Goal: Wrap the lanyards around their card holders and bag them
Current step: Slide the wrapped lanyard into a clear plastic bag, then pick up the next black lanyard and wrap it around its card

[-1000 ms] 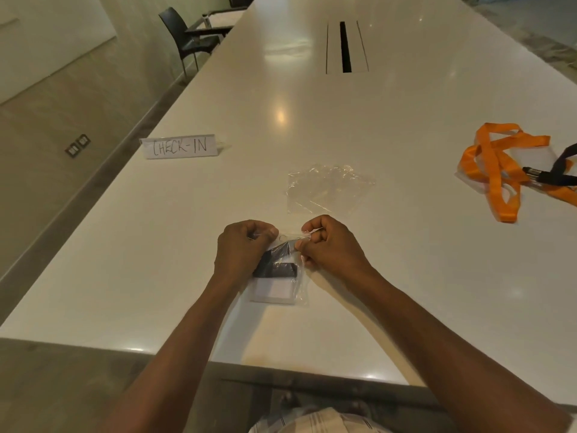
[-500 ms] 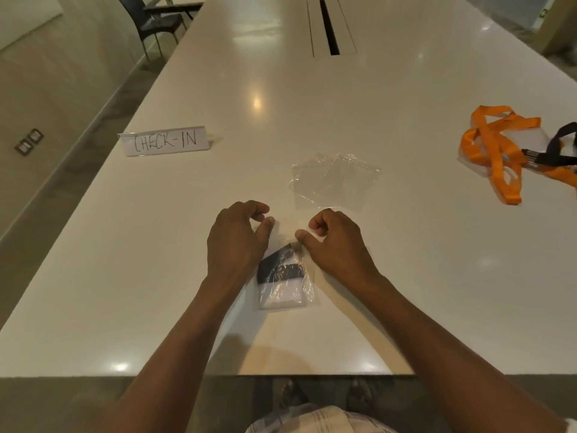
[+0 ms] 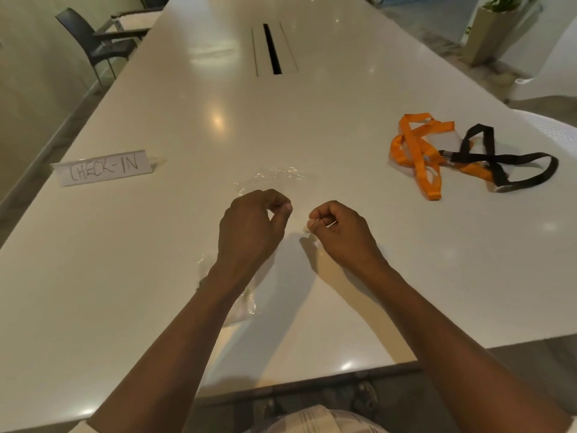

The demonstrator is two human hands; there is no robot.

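Observation:
My left hand [image 3: 249, 226] and my right hand [image 3: 340, 232] hover side by side over the white table [image 3: 156, 276], fingers curled, with nothing plainly held in either. A clear bag [image 3: 246, 304] lies under my left forearm, which hides most of it and what is inside. Empty clear bags [image 3: 274, 179] lie flat just beyond my hands. To the far right, an orange lanyard [image 3: 418, 154] and a black lanyard [image 3: 499, 160] lie tangled together over their clear card holders.
A folded paper sign reading CHECK-IN [image 3: 103, 167] stands at the left. A dark cable slot [image 3: 272, 48] is set into the table further back. A black chair [image 3: 90, 45] stands off the far left corner, and a white chair [image 3: 552, 126] at the right edge.
Both hands have let go of the bagged card holder and moved forward and up. The filled bag now lies under my left forearm.

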